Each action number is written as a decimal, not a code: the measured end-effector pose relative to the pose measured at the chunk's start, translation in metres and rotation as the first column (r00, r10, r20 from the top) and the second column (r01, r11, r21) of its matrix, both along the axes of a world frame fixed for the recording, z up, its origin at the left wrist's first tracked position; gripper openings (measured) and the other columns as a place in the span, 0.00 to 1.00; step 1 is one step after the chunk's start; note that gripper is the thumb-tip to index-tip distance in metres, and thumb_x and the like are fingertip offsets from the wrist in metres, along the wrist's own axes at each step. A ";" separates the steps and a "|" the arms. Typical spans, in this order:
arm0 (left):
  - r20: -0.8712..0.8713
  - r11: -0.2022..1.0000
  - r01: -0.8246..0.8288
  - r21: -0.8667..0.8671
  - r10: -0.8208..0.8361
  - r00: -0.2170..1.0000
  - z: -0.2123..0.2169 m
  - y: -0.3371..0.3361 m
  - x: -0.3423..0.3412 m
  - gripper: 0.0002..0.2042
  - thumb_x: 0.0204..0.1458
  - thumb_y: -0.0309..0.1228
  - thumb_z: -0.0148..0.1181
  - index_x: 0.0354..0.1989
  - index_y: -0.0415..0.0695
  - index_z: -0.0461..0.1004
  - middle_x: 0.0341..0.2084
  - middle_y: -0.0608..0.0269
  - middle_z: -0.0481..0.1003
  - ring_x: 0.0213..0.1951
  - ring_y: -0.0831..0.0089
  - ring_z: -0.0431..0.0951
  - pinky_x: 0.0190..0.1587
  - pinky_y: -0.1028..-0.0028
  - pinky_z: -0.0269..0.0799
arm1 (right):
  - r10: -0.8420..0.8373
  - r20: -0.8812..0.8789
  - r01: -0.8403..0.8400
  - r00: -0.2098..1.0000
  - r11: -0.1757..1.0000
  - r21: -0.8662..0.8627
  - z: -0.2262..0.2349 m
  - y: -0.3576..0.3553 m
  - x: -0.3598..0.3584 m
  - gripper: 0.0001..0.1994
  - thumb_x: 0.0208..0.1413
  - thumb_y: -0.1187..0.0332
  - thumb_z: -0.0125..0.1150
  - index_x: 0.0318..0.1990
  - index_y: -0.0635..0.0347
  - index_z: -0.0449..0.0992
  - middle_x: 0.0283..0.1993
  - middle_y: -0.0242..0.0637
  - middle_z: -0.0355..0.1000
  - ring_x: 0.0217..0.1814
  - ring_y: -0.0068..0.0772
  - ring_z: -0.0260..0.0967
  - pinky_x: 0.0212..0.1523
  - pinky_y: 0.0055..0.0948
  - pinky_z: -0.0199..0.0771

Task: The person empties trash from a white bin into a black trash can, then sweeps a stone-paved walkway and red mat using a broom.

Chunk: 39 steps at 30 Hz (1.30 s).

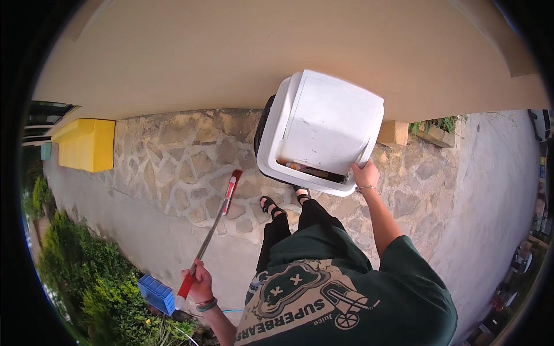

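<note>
My left hand (201, 284), low on the left, is closed round the red grip of a broom (213, 230). Its metal stick slants away from me to a red-and-white head with reddish bristles, down at the stone paving. In front of me stands a large trash bin (332, 124) with a white lid and a dark body. The lid's flap is tilted, leaving a gap on the side nearest me, with some litter visible inside. My right hand (365, 175) grips the near right corner of the white lid, its fingers partly hidden by the rim.
A beige wall (202, 63) rises behind the bin. Irregular stone paving (184, 173) meets concrete. A yellow box-like object (86, 144) stands at the far left. Green shrubs (86, 271) and a blue plastic crate (156, 294) line the lower left. A stone block (393, 133) sits right of the bin.
</note>
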<state>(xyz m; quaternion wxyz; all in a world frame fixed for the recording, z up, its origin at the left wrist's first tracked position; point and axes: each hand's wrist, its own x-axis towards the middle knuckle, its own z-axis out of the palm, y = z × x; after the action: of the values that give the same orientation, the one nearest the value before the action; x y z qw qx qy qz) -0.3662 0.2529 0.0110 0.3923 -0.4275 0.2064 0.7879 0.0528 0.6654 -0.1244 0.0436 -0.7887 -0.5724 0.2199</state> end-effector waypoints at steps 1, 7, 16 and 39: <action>-0.020 0.999 0.040 -0.013 -0.040 0.999 -0.001 0.006 -0.008 0.19 0.40 0.27 0.54 0.37 0.25 0.61 0.20 0.58 0.65 0.13 0.81 0.50 0.16 0.86 0.48 | -0.023 -0.049 0.023 0.999 1.000 0.004 0.013 -0.007 0.009 0.20 0.37 0.56 0.60 0.31 0.66 0.73 0.28 0.50 0.72 0.35 0.49 0.70 0.38 0.40 0.68; -0.063 0.987 0.152 -0.057 -0.155 0.986 -0.020 0.034 -0.036 0.16 0.39 0.26 0.54 0.35 0.27 0.62 0.25 0.48 0.69 0.12 0.80 0.50 0.14 0.85 0.48 | -0.268 -0.225 0.275 0.937 0.961 0.003 0.040 -0.076 0.130 0.15 0.44 0.63 0.55 0.25 0.71 0.67 0.14 0.41 0.67 0.09 0.29 0.64 0.10 0.27 0.64; -0.035 0.968 0.223 -0.112 -0.228 0.973 -0.037 0.071 -0.018 0.16 0.39 0.28 0.53 0.32 0.25 0.64 0.26 0.46 0.70 0.11 0.79 0.51 0.13 0.85 0.48 | -0.609 -0.382 0.661 0.695 0.751 0.006 0.057 -0.199 0.275 0.14 0.47 0.64 0.56 0.23 0.68 0.65 0.11 0.36 0.63 0.04 0.26 0.57 0.04 0.24 0.55; 0.047 0.981 0.093 -0.170 -0.086 0.995 -0.039 0.081 0.010 0.18 0.40 0.28 0.55 0.38 0.31 0.60 0.26 0.55 0.67 0.13 0.80 0.51 0.15 0.84 0.48 | -0.500 -0.524 0.576 0.689 0.817 -0.023 0.020 -0.154 0.263 0.16 0.50 0.60 0.56 0.22 0.66 0.66 0.11 0.34 0.63 0.06 0.21 0.58 0.06 0.20 0.56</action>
<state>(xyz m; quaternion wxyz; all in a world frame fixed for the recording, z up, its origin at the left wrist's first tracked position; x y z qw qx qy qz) -0.3564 0.3339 -0.0279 0.3930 -0.4656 0.2846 0.7401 0.3159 0.5110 -0.1043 0.3116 -0.8298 -0.2972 0.3550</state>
